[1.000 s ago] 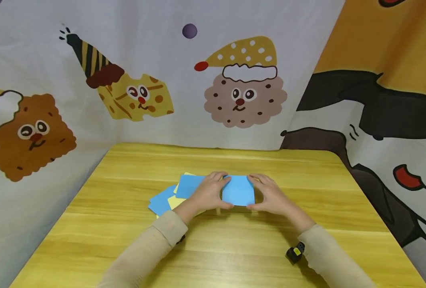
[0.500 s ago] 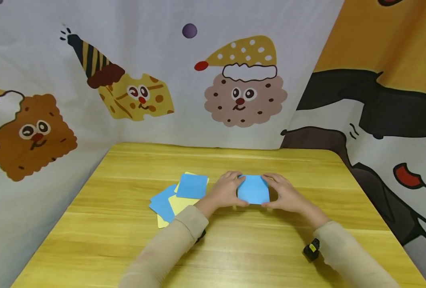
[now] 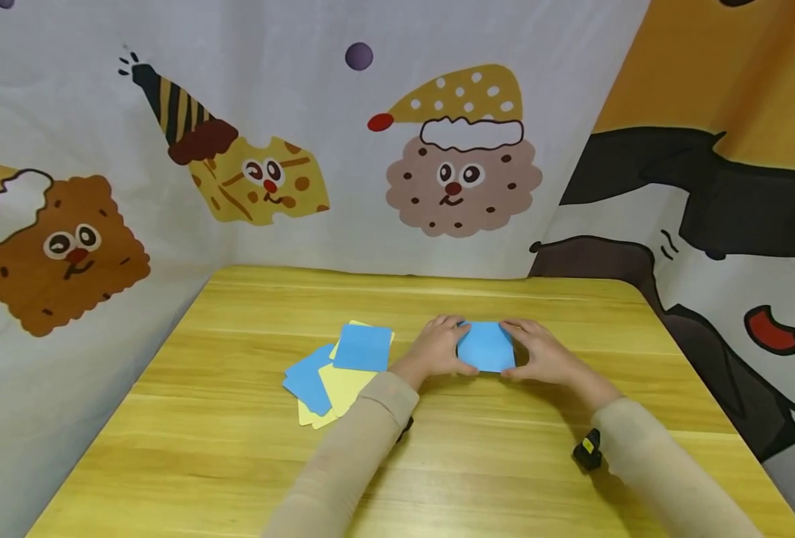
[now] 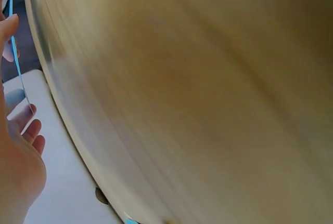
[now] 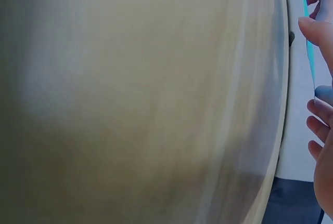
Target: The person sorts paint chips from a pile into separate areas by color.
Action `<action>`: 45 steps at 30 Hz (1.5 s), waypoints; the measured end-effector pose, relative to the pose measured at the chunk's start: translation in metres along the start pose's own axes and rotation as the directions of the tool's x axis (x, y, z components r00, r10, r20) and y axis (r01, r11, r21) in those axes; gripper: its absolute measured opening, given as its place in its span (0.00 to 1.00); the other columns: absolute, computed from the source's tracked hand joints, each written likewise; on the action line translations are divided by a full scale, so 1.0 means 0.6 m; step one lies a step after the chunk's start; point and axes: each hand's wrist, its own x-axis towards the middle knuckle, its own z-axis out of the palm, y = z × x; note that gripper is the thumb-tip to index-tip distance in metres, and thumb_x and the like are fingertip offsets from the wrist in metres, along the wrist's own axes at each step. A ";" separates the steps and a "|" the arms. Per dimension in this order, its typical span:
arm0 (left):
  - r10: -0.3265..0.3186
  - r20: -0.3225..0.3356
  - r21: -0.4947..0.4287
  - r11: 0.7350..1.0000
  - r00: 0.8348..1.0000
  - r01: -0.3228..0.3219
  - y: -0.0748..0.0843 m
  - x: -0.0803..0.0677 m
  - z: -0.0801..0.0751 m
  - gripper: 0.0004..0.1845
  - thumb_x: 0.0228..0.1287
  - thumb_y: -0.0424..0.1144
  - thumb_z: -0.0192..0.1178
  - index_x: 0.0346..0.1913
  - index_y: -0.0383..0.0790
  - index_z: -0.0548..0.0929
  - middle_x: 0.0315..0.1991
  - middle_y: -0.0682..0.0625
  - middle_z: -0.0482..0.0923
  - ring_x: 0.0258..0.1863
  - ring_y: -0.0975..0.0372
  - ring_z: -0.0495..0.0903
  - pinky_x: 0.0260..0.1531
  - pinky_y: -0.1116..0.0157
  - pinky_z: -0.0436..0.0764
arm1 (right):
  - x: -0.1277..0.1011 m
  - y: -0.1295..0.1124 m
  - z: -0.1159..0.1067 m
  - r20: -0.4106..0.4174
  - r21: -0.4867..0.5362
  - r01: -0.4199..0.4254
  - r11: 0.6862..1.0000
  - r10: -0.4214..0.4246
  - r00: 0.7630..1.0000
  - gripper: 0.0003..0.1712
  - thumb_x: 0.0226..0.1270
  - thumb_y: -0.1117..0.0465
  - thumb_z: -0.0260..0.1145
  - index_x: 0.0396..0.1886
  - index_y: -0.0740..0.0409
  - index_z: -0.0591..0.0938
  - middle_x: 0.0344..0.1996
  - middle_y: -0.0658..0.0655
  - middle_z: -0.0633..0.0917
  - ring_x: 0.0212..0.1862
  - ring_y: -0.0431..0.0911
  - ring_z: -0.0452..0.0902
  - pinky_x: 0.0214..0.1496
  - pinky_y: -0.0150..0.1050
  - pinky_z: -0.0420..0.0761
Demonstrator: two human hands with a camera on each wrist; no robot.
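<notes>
A thin blue paper card (image 3: 486, 347) is stretched between both hands. My left hand (image 3: 434, 347) pinches its left side, fingers at the far corner and thumb at the near one. On the opposite side my right hand (image 3: 542, 353) pinches it the same way. Seen nearly edge-on in the left wrist view, the card (image 4: 15, 57) looks like a thin blue strip. The right wrist view has it as a similar narrow sliver. To the left of the hands lies a loose spread of cards, with a blue card (image 3: 364, 347) on top and a yellow card (image 3: 345, 385) partly beneath.
The spread also holds another blue card (image 3: 308, 379) and yellow edges at its near side. Everything lies on a wooden table (image 3: 202, 448). Behind it hangs a curtain (image 3: 357, 187) printed with cartoon food. A small black device (image 3: 587, 450) sits under the right cuff.
Both hands have moved right and slightly away with the blue card still between them. The top blue card of the spread, partly covered by the left hand earlier, now shows fully.
</notes>
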 end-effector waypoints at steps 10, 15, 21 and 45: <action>-0.051 0.027 -0.012 0.999 0.998 0.051 -0.006 0.025 0.014 0.51 0.47 0.70 0.64 0.71 0.45 0.65 0.70 0.51 0.61 0.67 0.58 0.58 0.65 0.61 0.58 | 0.015 0.015 -0.004 0.052 0.008 -0.040 0.999 0.039 0.998 0.57 0.49 0.40 0.75 0.71 0.65 0.62 0.67 0.69 0.63 0.66 0.66 0.55 0.62 0.66 0.58; -0.079 0.059 -0.047 0.996 0.995 0.081 -0.005 0.034 0.018 0.50 0.47 0.69 0.65 0.71 0.46 0.66 0.70 0.51 0.61 0.68 0.57 0.58 0.65 0.61 0.58 | 0.019 0.025 -0.002 0.067 0.009 -0.042 0.999 0.041 0.997 0.57 0.49 0.39 0.75 0.71 0.66 0.62 0.67 0.69 0.63 0.66 0.66 0.55 0.61 0.67 0.58; -0.110 0.094 -0.040 0.993 0.989 0.114 -0.004 0.038 0.027 0.50 0.47 0.69 0.65 0.71 0.48 0.66 0.70 0.51 0.60 0.68 0.57 0.57 0.65 0.61 0.58 | 0.021 0.034 0.002 0.109 0.053 -0.054 0.997 0.048 0.993 0.57 0.50 0.40 0.74 0.72 0.66 0.61 0.68 0.70 0.61 0.67 0.67 0.53 0.61 0.67 0.57; -0.102 0.109 -0.113 0.987 0.989 0.114 0.000 0.034 0.022 0.52 0.48 0.67 0.66 0.73 0.44 0.62 0.73 0.49 0.56 0.69 0.55 0.55 0.66 0.59 0.56 | 0.019 0.028 -0.001 0.177 0.098 -0.144 0.985 0.125 0.976 0.59 0.54 0.40 0.71 0.74 0.66 0.55 0.72 0.69 0.53 0.70 0.68 0.44 0.63 0.69 0.50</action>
